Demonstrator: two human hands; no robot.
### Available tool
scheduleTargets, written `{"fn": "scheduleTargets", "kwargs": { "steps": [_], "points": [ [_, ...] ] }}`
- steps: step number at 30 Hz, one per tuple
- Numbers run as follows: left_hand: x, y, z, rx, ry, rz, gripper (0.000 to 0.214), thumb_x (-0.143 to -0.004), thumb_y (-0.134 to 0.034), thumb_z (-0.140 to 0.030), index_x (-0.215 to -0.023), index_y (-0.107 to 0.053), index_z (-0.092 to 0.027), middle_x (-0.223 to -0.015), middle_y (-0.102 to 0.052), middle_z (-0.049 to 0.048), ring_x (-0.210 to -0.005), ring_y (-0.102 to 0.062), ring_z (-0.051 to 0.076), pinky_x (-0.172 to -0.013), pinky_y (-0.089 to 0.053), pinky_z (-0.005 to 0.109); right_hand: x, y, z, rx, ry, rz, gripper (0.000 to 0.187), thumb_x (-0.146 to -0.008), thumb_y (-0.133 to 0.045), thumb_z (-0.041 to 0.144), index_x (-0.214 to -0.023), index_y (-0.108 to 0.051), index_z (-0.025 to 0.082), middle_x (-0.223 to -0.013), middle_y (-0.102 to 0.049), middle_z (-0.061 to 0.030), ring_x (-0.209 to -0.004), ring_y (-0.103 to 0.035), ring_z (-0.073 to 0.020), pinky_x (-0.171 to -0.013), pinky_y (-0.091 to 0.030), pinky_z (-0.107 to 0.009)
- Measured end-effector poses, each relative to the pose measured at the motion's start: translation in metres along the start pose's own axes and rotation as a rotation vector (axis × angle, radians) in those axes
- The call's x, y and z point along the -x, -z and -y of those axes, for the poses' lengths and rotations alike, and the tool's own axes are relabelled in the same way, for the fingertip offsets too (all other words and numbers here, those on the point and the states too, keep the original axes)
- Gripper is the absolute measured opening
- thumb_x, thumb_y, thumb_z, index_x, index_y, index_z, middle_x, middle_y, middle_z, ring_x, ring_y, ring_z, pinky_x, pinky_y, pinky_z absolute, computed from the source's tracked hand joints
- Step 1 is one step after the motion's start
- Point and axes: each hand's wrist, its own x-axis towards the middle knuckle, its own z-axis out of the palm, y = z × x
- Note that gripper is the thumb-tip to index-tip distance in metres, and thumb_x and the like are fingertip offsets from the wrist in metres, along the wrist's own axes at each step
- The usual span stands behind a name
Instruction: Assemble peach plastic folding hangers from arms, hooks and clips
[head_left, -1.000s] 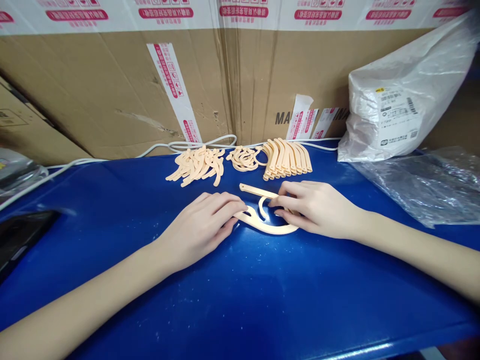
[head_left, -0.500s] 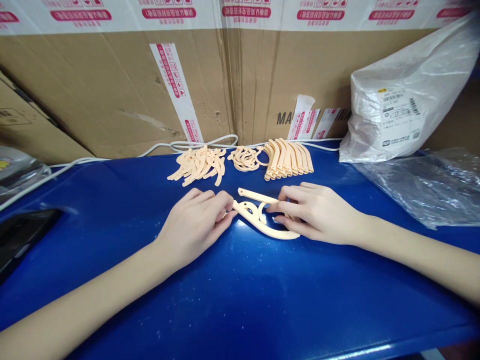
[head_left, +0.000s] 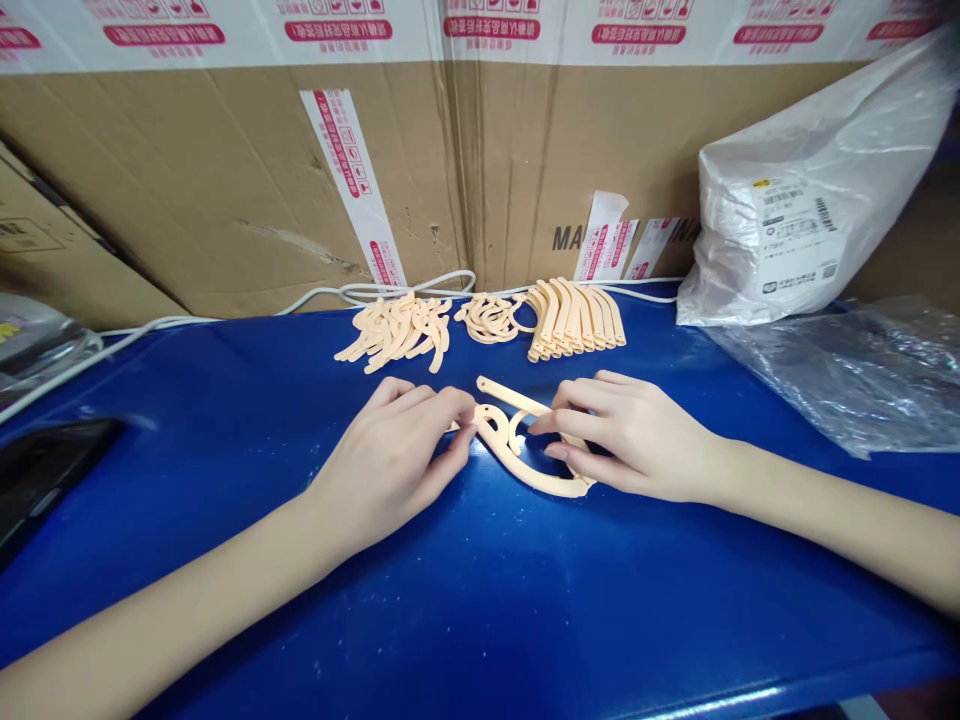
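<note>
The near half of the blue tabletop (head_left: 480, 600) lies bare in front of you, and its near edge runs along the bottom right. On the far side, a wall of cardboard boxes (head_left: 225, 200) stands right at the tabletop's far edge. A white cable (head_left: 405, 290) runs along their foot.

Three heaps of peach parts lie just short of the boxes: a loose pile (head_left: 397, 335) on the left, a small tangle of rings (head_left: 491, 318) in the middle and a neat row (head_left: 577, 315) on the right. All are near your fingers but not touching them. A dark flat object (head_left: 45, 470) lies at the left edge.

Your left hand (head_left: 390, 450) has its grip pinched closed on the left end of the curved plastic piece (head_left: 525, 465). Your right hand (head_left: 630, 435) closes finger and thumb on its right part. The piece lies flat on the tabletop between your hands, at mid-depth.

To the far right a white bag (head_left: 810, 200) with a label leans on the boxes, and its contents are hidden. A crumpled clear bag (head_left: 862, 370) lies in front of it, and you cannot tell what is inside. The boxes are taped shut.
</note>
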Motion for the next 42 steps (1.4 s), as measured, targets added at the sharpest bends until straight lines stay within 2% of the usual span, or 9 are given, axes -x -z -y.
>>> {"fn": "scheduleTargets", "kwargs": {
  "steps": [4,7,9,12,16,24,29,35,42],
  "points": [
    [-0.002,0.005,-0.002,0.055,0.071,0.027,0.008,-0.093,-0.047,-0.017,-0.097,-0.053,-0.019,-0.082,-0.065,-0.0008,-0.072,-0.059,0.014,-0.073,-0.042,0.03,0.002,0.001,-0.002,-0.016,0.047,0.004,0.035,-0.091,-0.032,0.02,-0.105,-0.064,0.017,-0.083,-0.058,-0.0041,-0.069,-0.048,-0.0168,-0.069,-0.034,-0.033],
    [-0.002,0.006,-0.005,0.071,0.113,0.059,0.006,-0.093,-0.046,-0.02,-0.094,-0.052,-0.019,-0.081,-0.064,-0.0012,-0.072,-0.059,0.014,-0.071,-0.04,0.031,0.003,0.002,-0.003,0.011,0.092,0.013,0.034,-0.09,-0.034,0.018,-0.105,-0.064,0.017,-0.081,-0.058,-0.0043,-0.071,-0.048,-0.018,-0.069,-0.033,-0.033],
    [-0.003,0.006,-0.008,0.06,0.132,0.083,0.008,-0.093,-0.048,-0.026,-0.089,-0.049,-0.019,-0.075,-0.062,-0.0024,-0.066,-0.058,0.013,-0.067,-0.039,0.031,0.002,0.002,-0.003,0.035,0.1,0.015,0.032,-0.09,-0.036,0.017,-0.106,-0.064,0.017,-0.083,-0.059,-0.0041,-0.073,-0.048,-0.0179,-0.069,-0.033,-0.033],
    [-0.002,0.005,-0.013,0.033,0.185,0.113,0.023,-0.089,-0.054,-0.04,-0.087,-0.045,-0.02,-0.07,-0.06,-0.0037,-0.059,-0.056,0.014,-0.061,-0.038,0.03,0.001,0.002,0.001,0.027,0.101,0.017,0.029,-0.091,-0.04,0.016,-0.108,-0.063,0.018,-0.085,-0.059,-0.0038,-0.073,-0.048,-0.0173,-0.069,-0.033,-0.032],
    [-0.003,0.003,-0.02,-0.073,0.218,0.096,0.038,-0.081,-0.062,-0.052,-0.088,-0.042,-0.02,-0.071,-0.06,-0.002,-0.061,-0.057,0.018,-0.059,-0.038,0.032,0.001,0.0,0.013,0.044,0.144,0.041,0.026,-0.094,-0.041,0.019,-0.11,-0.062,0.017,-0.089,-0.059,-0.0053,-0.075,-0.048,-0.0182,-0.069,-0.033,-0.032],
    [-0.003,0.007,-0.028,-0.065,0.257,0.145,0.022,-0.076,-0.061,-0.028,-0.086,-0.043,-0.021,-0.072,-0.059,-0.0018,-0.058,-0.053,0.017,-0.053,-0.036,0.029,0.002,-0.002,0.029,0.094,0.216,0.048,0.027,-0.094,-0.044,0.018,-0.114,-0.062,0.018,-0.087,-0.059,-0.0038,-0.071,-0.043,-0.0172,-0.065,-0.03,-0.032],
    [-0.001,0.005,-0.027,-0.058,0.238,0.132,0.019,-0.08,-0.058,-0.027,-0.094,-0.047,-0.021,-0.074,-0.057,-0.0013,-0.063,-0.054,0.018,-0.056,-0.036,0.029,0.003,-0.003,0.026,0.109,0.226,0.018,0.023,-0.091,-0.047,0.018,-0.107,-0.063,0.016,-0.085,-0.059,-0.0036,-0.072,-0.043,-0.0177,-0.065,-0.029,-0.032],
    [0.0,0.003,-0.018,0.003,0.187,0.147,0.011,-0.087,-0.053,-0.019,-0.097,-0.05,-0.021,-0.08,-0.058,-0.0015,-0.072,-0.054,0.018,-0.061,-0.04,0.029,0.002,-0.006,0.02,0.104,0.196,-0.03,0.024,-0.096,-0.044,0.028,-0.096,-0.066,0.017,-0.079,-0.058,-0.0023,-0.069,-0.042,-0.017,-0.066,-0.029,-0.032],
    [-0.001,0.003,-0.008,0.185,0.204,0.21,0.013,-0.094,-0.05,-0.028,-0.104,-0.054,-0.022,-0.098,-0.064,-0.0007,-0.09,-0.057,0.017,-0.075,-0.046,0.029,0.003,-0.005,0.018,0.061,0.218,-0.037,0.026,-0.096,-0.045,0.028,-0.088,-0.066,0.017,-0.075,-0.058,-0.0012,-0.067,-0.042,-0.016,-0.064,-0.029,-0.03]
  ]
}}
